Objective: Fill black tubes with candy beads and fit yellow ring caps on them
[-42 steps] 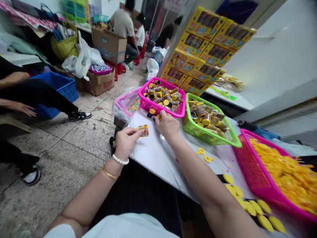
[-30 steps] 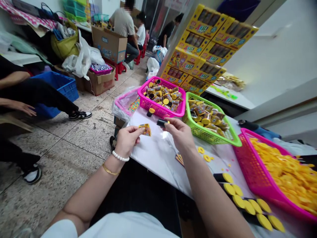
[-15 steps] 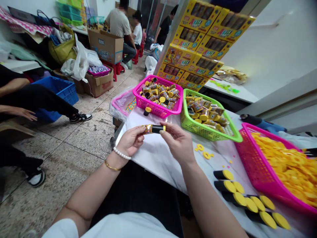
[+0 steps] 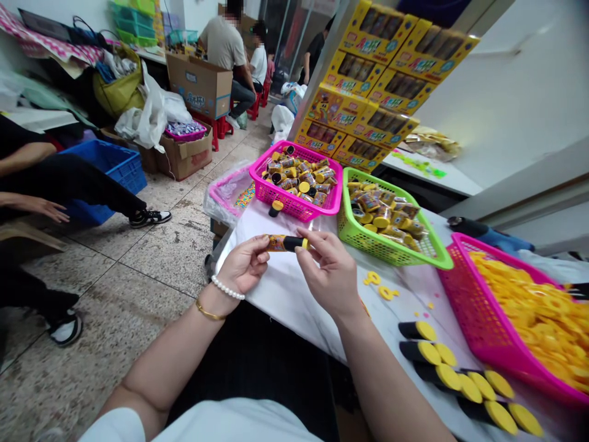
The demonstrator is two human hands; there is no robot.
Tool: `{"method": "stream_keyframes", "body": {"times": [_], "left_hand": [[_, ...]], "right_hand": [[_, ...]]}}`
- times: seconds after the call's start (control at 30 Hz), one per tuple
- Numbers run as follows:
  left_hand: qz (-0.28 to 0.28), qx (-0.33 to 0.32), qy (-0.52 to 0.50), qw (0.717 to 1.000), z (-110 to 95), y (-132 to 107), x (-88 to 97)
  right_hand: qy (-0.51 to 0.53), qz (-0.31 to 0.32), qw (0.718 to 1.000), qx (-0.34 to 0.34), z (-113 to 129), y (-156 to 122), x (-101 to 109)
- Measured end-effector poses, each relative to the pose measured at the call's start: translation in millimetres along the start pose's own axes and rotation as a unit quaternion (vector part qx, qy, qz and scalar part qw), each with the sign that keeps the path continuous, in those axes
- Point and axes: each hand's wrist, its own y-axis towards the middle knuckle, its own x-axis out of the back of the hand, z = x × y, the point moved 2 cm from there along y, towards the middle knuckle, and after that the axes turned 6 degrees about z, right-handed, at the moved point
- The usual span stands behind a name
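Observation:
Both my hands hold one small black tube (image 4: 289,244) with a yellow cap above the white table (image 4: 294,288). My left hand (image 4: 243,265) pinches the end that carries a yellow printed label. My right hand (image 4: 327,270) grips the capped end, fingers curled round it. Just beyond the tube, another black tube with a yellow cap (image 4: 275,208) stands on the table in front of a pink basket (image 4: 294,209) full of labelled tubes.
A green basket (image 4: 391,248) of labelled tubes sits to the right, then a pink basket (image 4: 488,331) of yellow parts. Several yellow-capped black tubes (image 4: 455,374) lie at the near right. Yellow boxes (image 4: 372,86) are stacked behind. A seated person (image 4: 55,178) is at left, others further back.
My right hand picked a tube up from beside the pink basket and brought it to my left hand, which held a loose label. The label now sits on the tube.

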Motion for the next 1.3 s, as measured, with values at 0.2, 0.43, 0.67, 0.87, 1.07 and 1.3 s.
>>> {"method": "stream_keyframes", "body": {"times": [0.2,0.43,0.67,0.87,1.07,1.3], "left_hand": [[-0.009,-0.017,0.020,1.000,3.4,-3.6,-1.1],[-0.080,-0.133,0.139,0.978,5.1,-13.3,5.8],[0.083,-0.088,0.278,0.953,6.5,-14.4,-0.9],[0.148,-0.073,0.326,0.931,14.6,-8.6,-2.7],[0.128,-0.116,0.396,0.902,14.6,-8.7,-11.1],[0.147,-0.013,0.414,0.898,6.9,-7.2,-2.2]], "right_hand": [[0.074,0.018,0.997,-0.030,3.1,-1.0,-6.0],[0.277,0.057,0.956,-0.084,-2.7,-7.6,-6.1],[0.167,0.089,0.982,-0.011,-9.3,-22.0,7.2],[0.026,0.071,0.995,0.070,-7.1,-24.8,23.2],[0.016,0.063,0.997,0.049,-14.6,-28.0,19.4],[0.001,0.053,0.993,0.104,-17.9,-34.5,19.1]]}}
